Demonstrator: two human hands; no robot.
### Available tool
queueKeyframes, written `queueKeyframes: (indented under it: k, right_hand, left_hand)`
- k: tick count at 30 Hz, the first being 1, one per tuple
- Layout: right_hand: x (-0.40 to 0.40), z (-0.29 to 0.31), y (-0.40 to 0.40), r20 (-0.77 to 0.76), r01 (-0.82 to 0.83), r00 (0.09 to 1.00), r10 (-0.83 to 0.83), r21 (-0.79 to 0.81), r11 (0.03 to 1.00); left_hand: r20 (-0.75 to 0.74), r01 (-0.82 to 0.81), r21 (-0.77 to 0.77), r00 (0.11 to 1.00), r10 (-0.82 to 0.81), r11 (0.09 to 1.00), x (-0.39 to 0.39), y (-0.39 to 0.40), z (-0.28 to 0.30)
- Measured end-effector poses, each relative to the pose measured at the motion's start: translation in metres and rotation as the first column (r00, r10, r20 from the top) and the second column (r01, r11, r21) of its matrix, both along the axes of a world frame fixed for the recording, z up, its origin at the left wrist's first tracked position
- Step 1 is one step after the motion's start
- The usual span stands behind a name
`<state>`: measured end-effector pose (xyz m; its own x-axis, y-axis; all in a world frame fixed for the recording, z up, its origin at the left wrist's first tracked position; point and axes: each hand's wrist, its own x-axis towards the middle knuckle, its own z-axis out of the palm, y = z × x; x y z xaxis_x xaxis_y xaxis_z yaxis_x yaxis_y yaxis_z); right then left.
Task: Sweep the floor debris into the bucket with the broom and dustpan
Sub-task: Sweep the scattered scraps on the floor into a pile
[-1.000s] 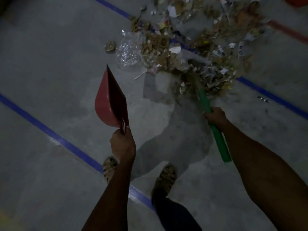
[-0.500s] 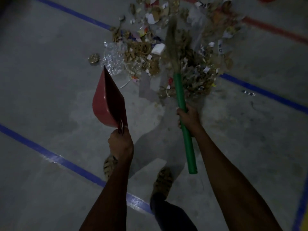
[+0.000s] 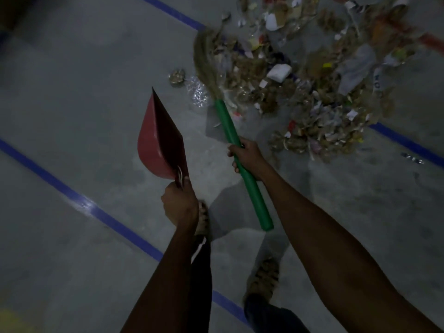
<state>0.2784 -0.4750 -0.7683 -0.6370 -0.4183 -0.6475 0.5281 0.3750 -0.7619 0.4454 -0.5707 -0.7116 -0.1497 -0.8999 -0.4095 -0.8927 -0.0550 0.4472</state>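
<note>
My left hand (image 3: pixel 179 205) grips the handle of a red dustpan (image 3: pixel 160 140), which is held on edge in the air with its mouth pointing away from me. My right hand (image 3: pixel 247 157) is closed around the green handle of a broom (image 3: pixel 230 127). Its straw bristles (image 3: pixel 206 61) rest on the floor at the left edge of a wide pile of debris (image 3: pixel 298 80) made of paper scraps, wrappers and dry bits. A crumpled clear plastic piece (image 3: pixel 198 91) lies just left of the broom. No bucket is in view.
The grey concrete floor carries blue tape lines (image 3: pixel 101 213), and a red line (image 3: pixel 430 43) at the top right. A loose crumpled scrap (image 3: pixel 177 77) lies apart, left of the pile. My feet in sandals (image 3: pixel 263 280) stand below my hands.
The broom has swung from the right side of the pile across to its left edge. My right hand moved left with it. The dustpan stays held up in my left hand.
</note>
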Motion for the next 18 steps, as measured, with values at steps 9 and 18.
queueKeyframes:
  k: [9, 18]
  right_hand:
    - [-0.042, -0.055, -0.167, 0.171, -0.070, 0.983, 0.062, 0.040, 0.997]
    - [-0.053, -0.084, -0.152, 0.174, 0.199, 0.957, -0.233, 0.193, 0.961]
  left_hand:
    - [0.051, 0.040, -0.059, 0.998, -0.037, 0.997, -0.029, -0.141, -0.023]
    - [0.022, 0.065, -0.028, 0.998, -0.064, 0.997, -0.054, -0.201, -0.030]
